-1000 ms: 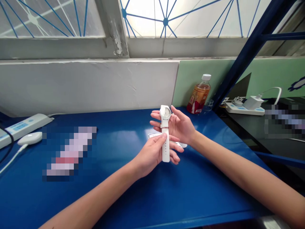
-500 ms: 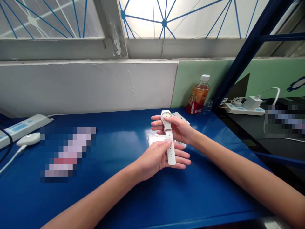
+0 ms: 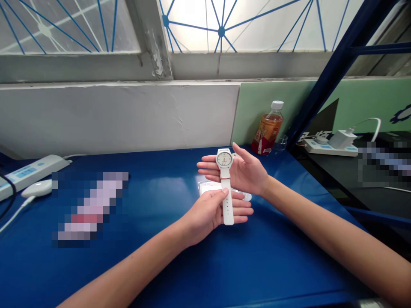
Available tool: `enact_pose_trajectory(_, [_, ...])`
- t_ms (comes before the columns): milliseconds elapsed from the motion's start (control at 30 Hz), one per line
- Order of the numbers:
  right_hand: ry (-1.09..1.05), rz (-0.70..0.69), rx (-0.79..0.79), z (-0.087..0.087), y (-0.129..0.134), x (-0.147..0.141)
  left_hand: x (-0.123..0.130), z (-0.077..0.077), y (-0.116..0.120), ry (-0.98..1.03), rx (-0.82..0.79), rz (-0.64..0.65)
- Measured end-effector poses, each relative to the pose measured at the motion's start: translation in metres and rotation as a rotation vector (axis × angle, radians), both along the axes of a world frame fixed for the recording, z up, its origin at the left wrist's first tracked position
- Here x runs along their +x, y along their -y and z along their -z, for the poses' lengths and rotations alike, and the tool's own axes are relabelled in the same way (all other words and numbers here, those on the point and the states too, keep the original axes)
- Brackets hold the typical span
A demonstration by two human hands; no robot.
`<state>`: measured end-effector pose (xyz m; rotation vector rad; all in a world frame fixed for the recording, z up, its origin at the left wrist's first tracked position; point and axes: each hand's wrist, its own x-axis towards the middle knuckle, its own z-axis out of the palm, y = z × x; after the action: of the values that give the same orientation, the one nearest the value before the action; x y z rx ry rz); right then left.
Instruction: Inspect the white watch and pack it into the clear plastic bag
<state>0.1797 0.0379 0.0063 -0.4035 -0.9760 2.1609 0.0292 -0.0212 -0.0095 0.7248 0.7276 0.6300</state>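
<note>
A white wristwatch (image 3: 224, 159) with a round pale dial lies face up across both hands, its perforated strap (image 3: 227, 205) stretched toward me. My left hand (image 3: 212, 209) pinches the strap, thumb on top and the other fingers laid out beneath it. Palm up, my right hand (image 3: 245, 173) has its fingers stretched under the watch case and its thumb raised off the dial. Below the hands a clear plastic packet (image 3: 205, 186) with something white in it rests on the blue table, mostly hidden by them.
On the blue table (image 3: 154, 265), a drink bottle (image 3: 267, 130) stands at the back right. To the left lie a power strip (image 3: 32, 173), a white charger with a cable (image 3: 37, 188) and a pixelated object (image 3: 93, 207). Another power strip (image 3: 330, 146) sits beyond the blue frame post.
My right thumb has lifted off the watch dial, and the right hand has opened flat beneath the case. My left hand keeps hold of the strap, nearly unmoved.
</note>
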Motion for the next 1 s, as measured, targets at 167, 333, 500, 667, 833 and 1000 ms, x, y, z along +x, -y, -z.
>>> enact_pose_trajectory(167, [0.005, -0.022, 0.029, -0.0014, -0.0006, 0.0030, -0.0013, 0.0001, -0.0003, 0.023, -0.009, 0.019])
enact_pose_trajectory(333, [0.001, -0.044, 0.047, -0.0005, -0.0015, 0.0042, -0.0014, 0.0005, 0.0001, 0.039, -0.017, 0.037])
enact_pose_trajectory(500, [0.028, -0.027, 0.038, 0.0007, -0.0011, 0.0032, -0.0016, 0.0004, -0.0005, 0.038, -0.015, 0.040])
enact_pose_trajectory(667, [0.040, -0.019, 0.033, -0.0002, -0.0006, 0.0031, -0.0013, 0.0011, -0.0017, 0.054, -0.009, 0.032])
enact_pose_trajectory(833, [0.014, -0.030, 0.038, 0.0016, -0.0018, 0.0034, -0.0011, 0.0000, -0.0015, 0.049, -0.008, 0.003])
enact_pose_trajectory(1000, [0.023, -0.028, 0.044, 0.0029, -0.0021, 0.0029, -0.0017, 0.0004, -0.0012, 0.043, -0.002, 0.005])
